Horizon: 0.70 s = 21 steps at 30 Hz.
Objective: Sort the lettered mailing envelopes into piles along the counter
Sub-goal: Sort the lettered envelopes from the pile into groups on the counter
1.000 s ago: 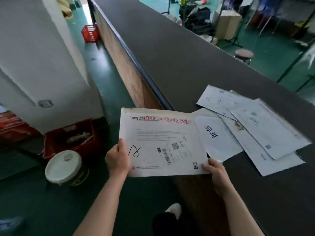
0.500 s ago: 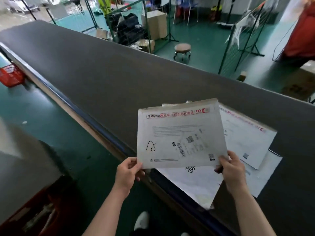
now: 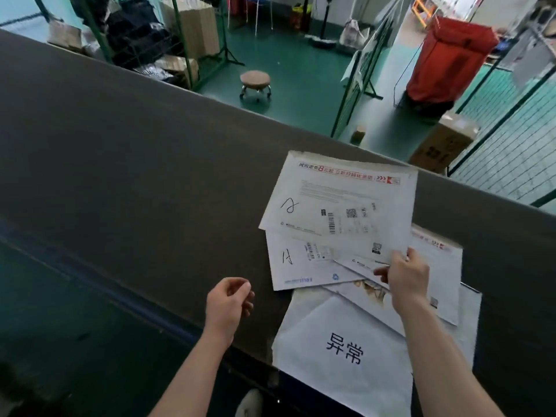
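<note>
Roughly five envelopes (image 3: pixel 337 203), two hands (image 3: pixel 406 275)

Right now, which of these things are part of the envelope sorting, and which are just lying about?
Part of the job:
held envelope, pinched by the right hand
envelope beneath it
printed sheet
counter
left hand, holding nothing

Just lying about:
stool
red bin
cardboard box
</note>
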{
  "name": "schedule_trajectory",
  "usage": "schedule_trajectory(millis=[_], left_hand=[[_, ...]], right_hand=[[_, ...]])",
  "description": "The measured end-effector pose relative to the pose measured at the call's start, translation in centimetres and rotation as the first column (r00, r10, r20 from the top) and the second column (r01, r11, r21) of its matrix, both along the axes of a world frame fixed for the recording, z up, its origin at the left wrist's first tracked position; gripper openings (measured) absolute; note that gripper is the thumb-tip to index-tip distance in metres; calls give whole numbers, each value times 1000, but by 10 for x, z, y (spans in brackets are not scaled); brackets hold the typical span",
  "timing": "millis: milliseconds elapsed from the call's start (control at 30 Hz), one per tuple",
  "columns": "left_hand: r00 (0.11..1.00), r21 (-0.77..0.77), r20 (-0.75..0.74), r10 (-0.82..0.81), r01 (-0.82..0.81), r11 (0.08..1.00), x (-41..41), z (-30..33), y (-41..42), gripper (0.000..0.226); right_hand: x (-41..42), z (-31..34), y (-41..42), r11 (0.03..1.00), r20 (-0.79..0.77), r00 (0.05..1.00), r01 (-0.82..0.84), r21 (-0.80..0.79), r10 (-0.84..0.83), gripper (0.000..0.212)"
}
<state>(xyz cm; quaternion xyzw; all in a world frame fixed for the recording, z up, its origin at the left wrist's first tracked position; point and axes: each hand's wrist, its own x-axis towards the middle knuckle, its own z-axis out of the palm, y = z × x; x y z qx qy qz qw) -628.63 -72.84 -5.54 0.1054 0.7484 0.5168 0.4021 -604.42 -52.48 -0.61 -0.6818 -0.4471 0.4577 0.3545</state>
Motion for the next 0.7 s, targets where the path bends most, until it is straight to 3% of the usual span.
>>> schedule_trajectory(millis=[167,300,467,700], left_hand=[[986,-29,74,-151,154,988,29,-12,24,6],[911,-36,140,-387,395,918,95,-18,60,5],[631,64,97,-770,768,637,253,7,105,7],[150,72,-34,-988,986,148,527,44,57,7]], right_hand=[[40,-18,-25,964,144,989,-2,-267,42,46],[113,-31,-83,916,128,991,82,-393,-34,38],[232,-20,-145,882,114,957,290,-371,-266,20],[446,-8,-273,753,11,789,591,-290,-615,16]])
